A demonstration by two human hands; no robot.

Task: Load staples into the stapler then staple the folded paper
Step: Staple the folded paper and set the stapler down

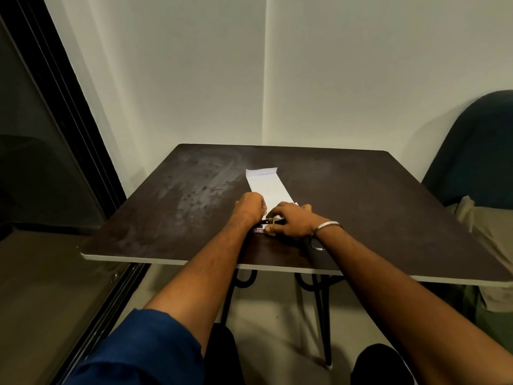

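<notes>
A folded white paper (268, 187) lies lengthwise on the dark table (361, 207). At its near end both hands meet. My left hand (249, 205) has its fingers curled at the paper's near left corner. My right hand (291, 219) lies over a small black and yellow stapler (269, 221), most of which is hidden under its fingers. A small white and red staple box (258, 230) lies on the table just below the hands. Whether the stapler's jaw is round the paper's edge cannot be seen.
The table stands in a corner of white walls. A dark glass door frame (69, 129) runs along the left. A dark blue chair (480, 151) with cloth on it stands at the right. My knees are below the table's near edge.
</notes>
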